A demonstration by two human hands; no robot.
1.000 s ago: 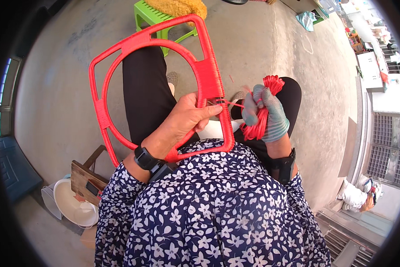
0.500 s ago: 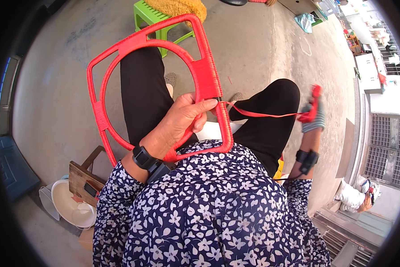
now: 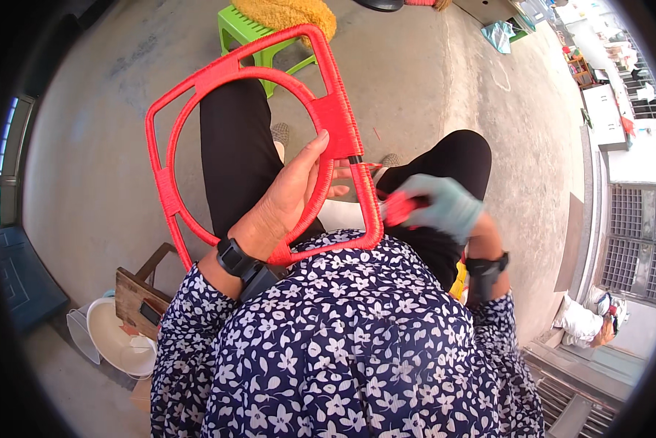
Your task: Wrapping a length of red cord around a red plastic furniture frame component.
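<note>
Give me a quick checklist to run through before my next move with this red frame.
1. Left grip touching the red frame: ok.
2. Left grip firm: cannot tell; some fingers pass behind the frame.
3. Right grip holding the red bundle: ok, though blurred.
4. Red covering unbroken along the frame's right side: not ok, a dark section shows.
5. Red strand untangled up to the bundle: cannot tell.

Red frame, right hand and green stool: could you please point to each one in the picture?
Red frame (image 3: 341,125), head view: wide wrapped panel.
Right hand (image 3: 446,204), head view: back of the hand.
Green stool (image 3: 243,25), head view: seat.
</note>
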